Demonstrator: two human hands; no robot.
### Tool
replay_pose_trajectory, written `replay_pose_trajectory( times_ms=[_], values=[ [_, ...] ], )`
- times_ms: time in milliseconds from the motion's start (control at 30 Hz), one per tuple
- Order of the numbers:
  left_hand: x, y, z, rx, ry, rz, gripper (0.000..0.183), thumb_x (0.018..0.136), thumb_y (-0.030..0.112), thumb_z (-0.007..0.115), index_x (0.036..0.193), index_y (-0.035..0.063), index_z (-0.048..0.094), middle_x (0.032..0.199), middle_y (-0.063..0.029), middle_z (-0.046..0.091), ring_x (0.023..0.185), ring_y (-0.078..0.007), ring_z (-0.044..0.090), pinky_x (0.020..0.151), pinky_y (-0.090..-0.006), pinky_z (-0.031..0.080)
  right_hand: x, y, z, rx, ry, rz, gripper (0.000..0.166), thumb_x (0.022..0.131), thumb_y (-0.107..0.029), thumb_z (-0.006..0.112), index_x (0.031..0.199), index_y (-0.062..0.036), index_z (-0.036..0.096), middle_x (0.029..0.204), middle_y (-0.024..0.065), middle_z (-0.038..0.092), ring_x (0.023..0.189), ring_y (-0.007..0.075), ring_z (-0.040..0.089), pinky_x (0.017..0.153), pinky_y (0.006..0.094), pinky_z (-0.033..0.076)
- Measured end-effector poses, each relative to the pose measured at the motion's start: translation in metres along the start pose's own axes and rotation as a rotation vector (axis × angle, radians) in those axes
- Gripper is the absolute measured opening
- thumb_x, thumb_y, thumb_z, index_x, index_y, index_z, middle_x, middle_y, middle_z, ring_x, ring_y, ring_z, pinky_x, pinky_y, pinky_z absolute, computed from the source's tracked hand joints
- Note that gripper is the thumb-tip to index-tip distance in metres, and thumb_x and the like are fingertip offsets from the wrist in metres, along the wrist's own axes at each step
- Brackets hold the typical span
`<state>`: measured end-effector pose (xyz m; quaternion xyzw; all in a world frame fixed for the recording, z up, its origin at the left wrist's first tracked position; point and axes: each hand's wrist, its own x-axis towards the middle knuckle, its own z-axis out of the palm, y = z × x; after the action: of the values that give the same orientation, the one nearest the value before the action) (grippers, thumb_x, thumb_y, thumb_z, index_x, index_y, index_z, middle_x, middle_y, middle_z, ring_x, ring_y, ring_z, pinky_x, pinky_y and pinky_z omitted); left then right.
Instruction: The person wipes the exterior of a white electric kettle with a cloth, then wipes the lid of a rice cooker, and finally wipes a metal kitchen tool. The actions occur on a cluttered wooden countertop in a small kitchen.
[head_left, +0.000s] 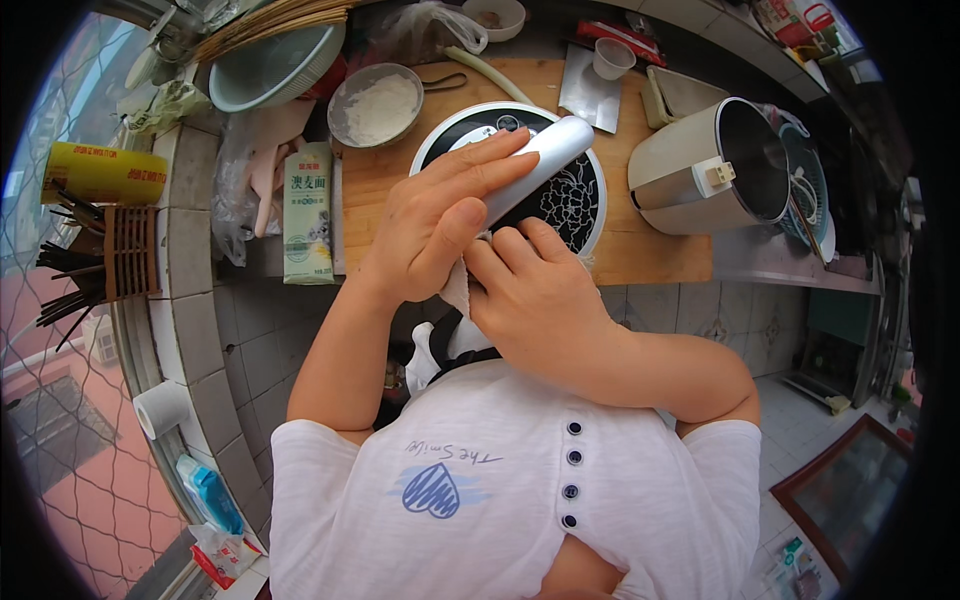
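Note:
A round electric griddle (570, 202) with a black, flower-patterned lid, pale rim and raised silver handle (551, 161) stands on a wooden board (660, 259). My left hand (439, 214) lies across the handle, its fingers stretched over it rather than curled round. Just in front, my right hand (536, 296) is closed on a whitish cloth (456, 289) by the lid's near edge. Most of the cloth is hidden by my hands; one edge hangs below my left thumb.
Behind left are a bowl of white powder (377, 105), a colander (274, 71) and a green noodle packet (308, 217). A scallion stalk (491, 75) lies behind the griddle. A steel-lined appliance jug (705, 169) lies tilted at right, near a plastic cup (613, 58).

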<state>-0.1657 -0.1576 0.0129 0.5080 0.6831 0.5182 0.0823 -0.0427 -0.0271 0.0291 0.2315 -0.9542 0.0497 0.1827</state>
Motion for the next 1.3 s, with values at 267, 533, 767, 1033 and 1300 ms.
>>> replay_pose_trajectory(
  times_ms=[267, 533, 767, 1033, 1300],
  values=[
    [0.0, 0.0, 0.001, -0.027, 0.008, -0.015, 0.055, 0.1, 0.038, 0.034, 0.128, -0.0017, 0.061, 0.139, -0.0235, 0.052, 0.127, -0.0352, 0.052, 0.107, -0.0401, 0.037, -0.013, 0.014, -0.021, 0.14, -0.137, 0.05, 0.014, 0.069, -0.014, 0.064, 0.082, -0.0082, 0.068, 0.086, 0.0032, 0.052, 0.082, 0.0196, 0.049, 0.07, 0.0319, 0.039],
    [0.0, 0.002, 0.002, 0.008, 0.027, -0.004, 0.055, 0.099, 0.035, 0.032, 0.127, -0.003, 0.061, 0.138, -0.0242, 0.053, 0.127, -0.0357, 0.052, 0.107, -0.0402, 0.037, -0.022, 0.023, -0.028, 0.179, -0.108, 0.09, 0.017, 0.067, -0.012, 0.064, 0.083, -0.009, 0.068, 0.084, 0.0024, 0.051, 0.079, 0.0193, 0.049, 0.067, 0.0309, 0.038],
    [0.001, 0.001, 0.003, 0.023, 0.057, 0.0, 0.058, 0.099, 0.035, 0.03, 0.126, -0.0052, 0.061, 0.137, -0.0256, 0.053, 0.128, -0.0366, 0.051, 0.108, -0.0409, 0.036, 0.0, -0.007, -0.004, 0.104, 0.024, 0.091, 0.008, 0.065, -0.015, 0.063, 0.067, -0.0072, 0.063, 0.078, 0.0046, 0.051, 0.076, 0.02, 0.049, 0.065, 0.0329, 0.036],
    [0.0, 0.001, 0.006, 0.015, 0.092, 0.016, 0.047, 0.1, 0.031, 0.039, 0.126, 0.0012, 0.063, 0.136, -0.0215, 0.056, 0.128, -0.0378, 0.051, 0.107, -0.0427, 0.038, -0.001, -0.009, -0.008, 0.151, -0.027, 0.129, 0.007, 0.065, -0.013, 0.063, 0.067, -0.0069, 0.063, 0.074, 0.0049, 0.05, 0.074, 0.0207, 0.049, 0.066, 0.033, 0.036],
    [-0.002, 0.001, 0.005, 0.027, 0.06, 0.008, 0.043, 0.094, 0.023, 0.044, 0.127, 0.0011, 0.063, 0.136, -0.0215, 0.056, 0.128, -0.0371, 0.052, 0.108, -0.0429, 0.038, -0.029, 0.01, -0.021, 0.193, 0.015, 0.196, 0.008, 0.063, -0.013, 0.064, 0.07, -0.0085, 0.065, 0.075, 0.0038, 0.052, 0.074, 0.0205, 0.051, 0.067, 0.0327, 0.039]
  ],
)
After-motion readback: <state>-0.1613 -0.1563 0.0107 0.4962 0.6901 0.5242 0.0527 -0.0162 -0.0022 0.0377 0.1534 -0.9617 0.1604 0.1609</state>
